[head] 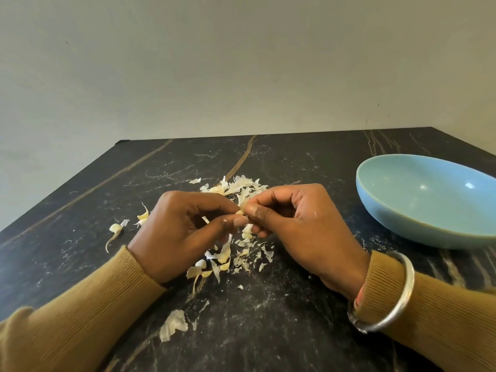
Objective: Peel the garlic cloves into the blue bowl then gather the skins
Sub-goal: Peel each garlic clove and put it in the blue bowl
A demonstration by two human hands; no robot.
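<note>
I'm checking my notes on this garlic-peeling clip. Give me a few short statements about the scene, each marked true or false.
1. The left hand and the right hand pinch one garlic clove between their fingertips. True.
2. The blue bowl stands on the person's left. False: it stands on their right, partly cut off by the picture's edge.
3. The skins have been gathered into the bowl. False: they lie scattered on the dark table, around and beneath the hands.
4. A silver bangle sits on the right wrist. True.
</note>
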